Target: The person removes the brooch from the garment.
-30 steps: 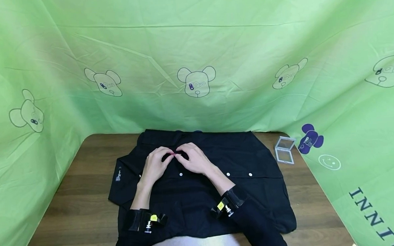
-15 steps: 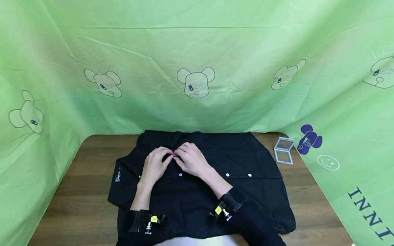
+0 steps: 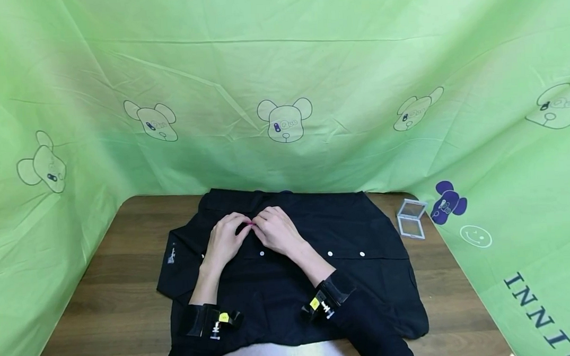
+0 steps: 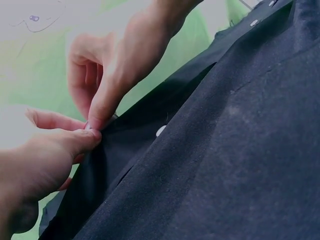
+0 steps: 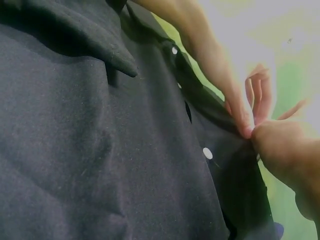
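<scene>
A black shirt [image 3: 290,289] with white buttons lies spread on the table. Over its upper left part, both hands meet fingertip to fingertip. Between them shows a small pink thing [image 3: 251,223]; I cannot tell what it is. My left hand [image 3: 226,239] pinches it between thumb and fingers, and my right hand [image 3: 279,232] pinches at the same spot from the other side. In the left wrist view, the shirt's cloth [image 4: 107,150] rises right up to the pinching fingertips, with a button [image 4: 161,131] beside them. The fingers hide most of the pink thing.
Beyond the shirt's right side, an open clear case [image 3: 411,218] lies on the wooden table [image 3: 113,291]. A green printed curtain [image 3: 286,162] hangs behind the table and along both sides. A small printed mark sits on the sleeve [image 3: 171,253] at left.
My right hand's thumb and fingers, parted a second ago, have come together at the pink thing, and its wrist has shifted slightly left. My left hand and the shirt stay put.
</scene>
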Demonstrator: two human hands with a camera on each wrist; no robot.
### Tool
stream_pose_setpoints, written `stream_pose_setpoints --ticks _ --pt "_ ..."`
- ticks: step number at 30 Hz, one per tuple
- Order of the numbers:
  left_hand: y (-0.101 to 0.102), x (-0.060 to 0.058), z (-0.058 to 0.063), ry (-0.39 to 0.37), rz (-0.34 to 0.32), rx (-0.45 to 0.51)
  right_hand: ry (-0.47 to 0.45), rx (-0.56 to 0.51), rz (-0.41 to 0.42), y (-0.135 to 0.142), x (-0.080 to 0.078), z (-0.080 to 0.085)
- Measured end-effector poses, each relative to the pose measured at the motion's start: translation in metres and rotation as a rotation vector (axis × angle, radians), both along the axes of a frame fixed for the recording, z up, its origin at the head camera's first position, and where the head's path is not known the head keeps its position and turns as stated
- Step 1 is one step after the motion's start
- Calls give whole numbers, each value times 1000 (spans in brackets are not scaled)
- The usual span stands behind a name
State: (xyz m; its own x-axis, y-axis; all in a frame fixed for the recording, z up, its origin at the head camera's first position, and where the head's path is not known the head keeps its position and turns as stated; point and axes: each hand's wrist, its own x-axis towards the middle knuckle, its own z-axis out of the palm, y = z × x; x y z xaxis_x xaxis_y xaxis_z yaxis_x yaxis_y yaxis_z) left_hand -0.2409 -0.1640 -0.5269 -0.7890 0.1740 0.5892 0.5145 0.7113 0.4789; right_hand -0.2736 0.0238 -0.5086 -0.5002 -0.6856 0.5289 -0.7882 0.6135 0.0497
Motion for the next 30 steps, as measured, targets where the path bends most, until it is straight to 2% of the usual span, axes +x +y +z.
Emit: stream_pose_setpoints --ticks 9,20,25,30 --pt "-1 0 -1 11 -21 14 0 -6 9 0 0 1" --pt "-2 -2 -5 -5 -44 55 -34 -121 54 4 -3 -8" --pt "-4 -3 -8 -10 -50 94 -75 -220 49 7 -7 -16" --pt "-5 -5 -10 1 -60 126 -157 -374 86 9 -10 -23"
